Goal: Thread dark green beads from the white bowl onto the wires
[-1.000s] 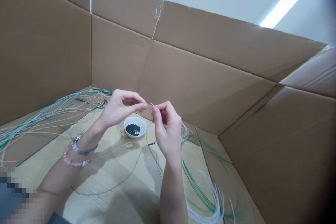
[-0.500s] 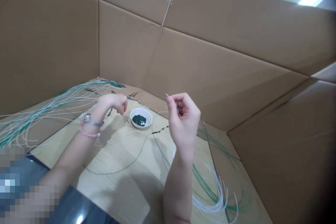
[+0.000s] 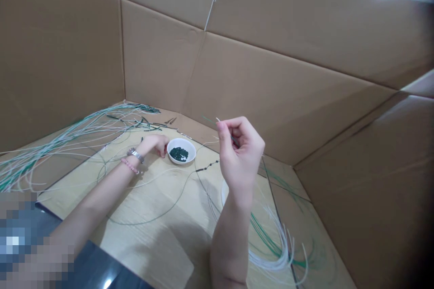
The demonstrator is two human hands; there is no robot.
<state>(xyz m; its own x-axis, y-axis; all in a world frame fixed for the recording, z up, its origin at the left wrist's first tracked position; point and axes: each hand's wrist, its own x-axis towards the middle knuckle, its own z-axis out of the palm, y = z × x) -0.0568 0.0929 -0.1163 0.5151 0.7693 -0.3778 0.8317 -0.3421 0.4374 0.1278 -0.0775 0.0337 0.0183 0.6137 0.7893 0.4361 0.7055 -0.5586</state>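
Head cam's got the right hand (image 3: 240,156) up over the table (image 3: 145,207), thumb and fingertip pinching a thin string (image 3: 218,119) with its pale tip poking out, while the left hand (image 3: 156,145) is down low just left of the white bowl (image 3: 191,146), fingers curled, and honestly I can't tell if it's got hold of anything. Bowl's sitting upright toward the back with a pile of dark beads (image 3: 178,154) inside. Loose green and white cords (image 3: 74,128) are bunched off left, cardboard walls (image 3: 271,95) all round.
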